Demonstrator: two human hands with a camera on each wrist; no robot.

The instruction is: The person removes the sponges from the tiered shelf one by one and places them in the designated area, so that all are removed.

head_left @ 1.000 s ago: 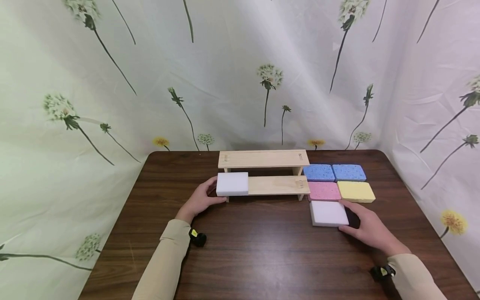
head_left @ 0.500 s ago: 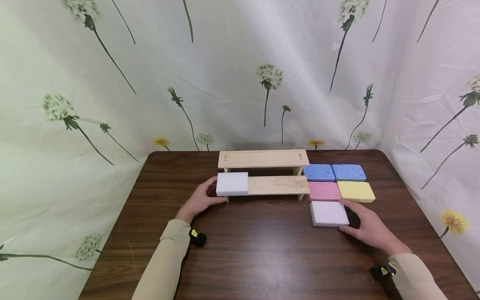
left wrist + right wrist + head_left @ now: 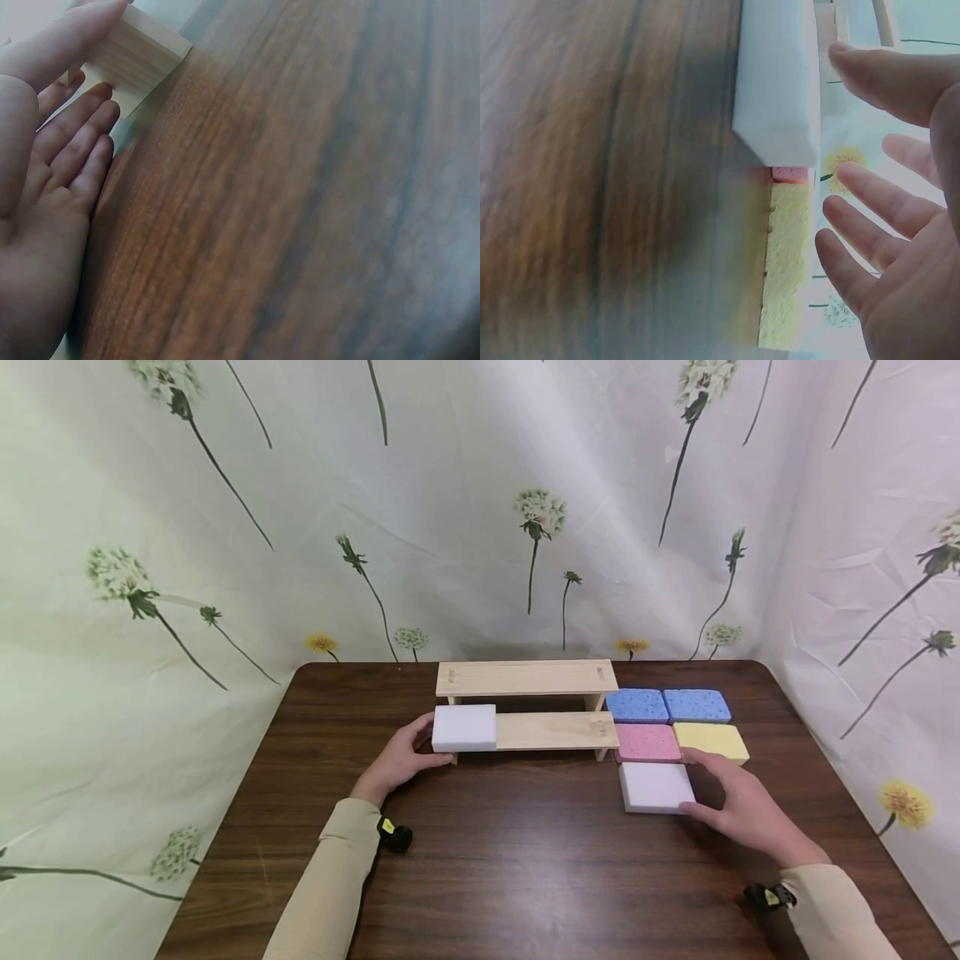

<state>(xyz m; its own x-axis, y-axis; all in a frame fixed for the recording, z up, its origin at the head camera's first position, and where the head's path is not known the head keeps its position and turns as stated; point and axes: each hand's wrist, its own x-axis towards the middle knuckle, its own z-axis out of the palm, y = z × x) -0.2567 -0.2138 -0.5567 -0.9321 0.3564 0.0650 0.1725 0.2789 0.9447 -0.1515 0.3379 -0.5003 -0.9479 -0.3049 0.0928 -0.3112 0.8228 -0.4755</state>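
Observation:
A white sponge block [image 3: 464, 727] lies on the left end of the lower tier of a wooden two-tier shelf [image 3: 555, 729]. My left hand [image 3: 397, 764] is at that end, thumb toward the front and fingers behind. In the left wrist view its relaxed fingers [image 3: 86, 139] lie beside the wood; exact contact is hard to tell. On the table, a second white sponge block [image 3: 657, 788] sits in front of a pink sponge [image 3: 648, 742]. My right hand [image 3: 750, 802] spreads around its right side. Through the right wrist camera, its fingers [image 3: 866, 232] look apart from the block.
A yellow sponge [image 3: 712, 740] and two blue sponges, left [image 3: 637, 705] and right [image 3: 697, 705], lie right of the shelf. The dark wooden table [image 3: 510, 868] extends toward me. A flower-printed curtain [image 3: 465, 527] hangs behind it.
My right hand has shifted slightly right and its fingers have spread, its index finger now over the yellow sponge's near edge. The left hand and both white blocks show no visible movement.

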